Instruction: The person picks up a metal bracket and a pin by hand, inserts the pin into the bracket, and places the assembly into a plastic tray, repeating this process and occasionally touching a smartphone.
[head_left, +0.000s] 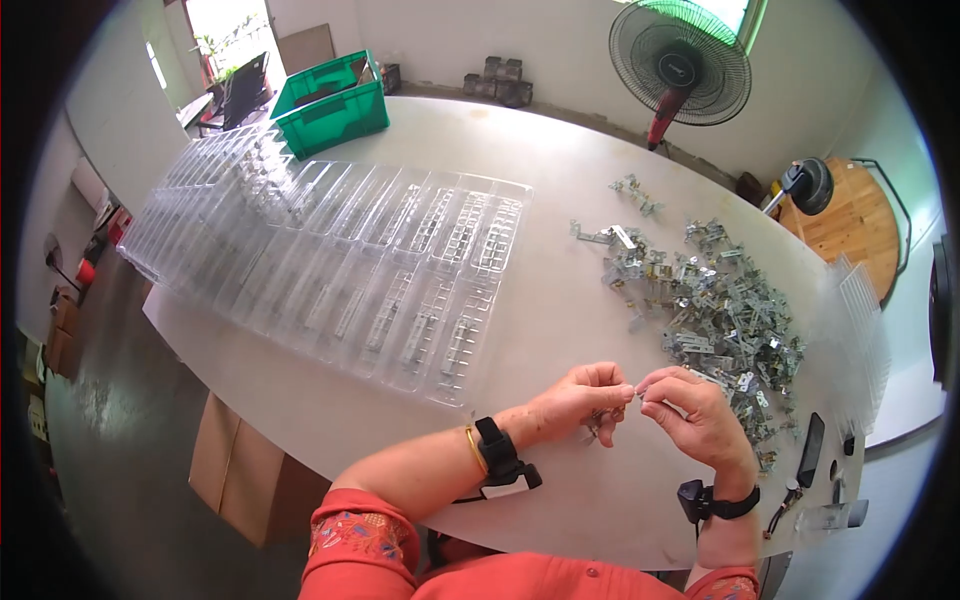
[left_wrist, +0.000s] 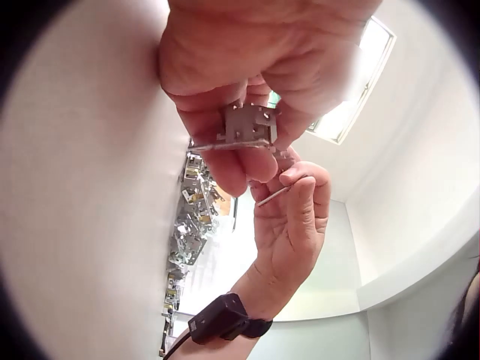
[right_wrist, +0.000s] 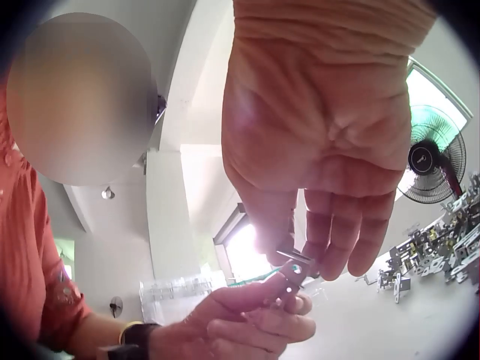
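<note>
The left hand [head_left: 590, 398] curls its fingers round a small metal bracket [left_wrist: 249, 124], which shows under the palm in the left wrist view. Close against it, the right hand [head_left: 690, 410] pinches a thin metal piece [left_wrist: 272, 196] between thumb and forefinger. In the right wrist view the right hand [right_wrist: 319, 135] is above the left hand [right_wrist: 247, 322], and a holed metal strip [right_wrist: 292, 276] lies between their fingertips. Fingers hide part of both pieces.
Loose metal parts [head_left: 715, 310] are heaped right of the hands. Clear compartment trays [head_left: 370, 270], some holding parts, cover the table's left. A green crate [head_left: 335, 115] stands behind them; a phone [head_left: 811, 450] and stacked clear trays [head_left: 858, 330] are at right. A fan [head_left: 680, 65] stands beyond.
</note>
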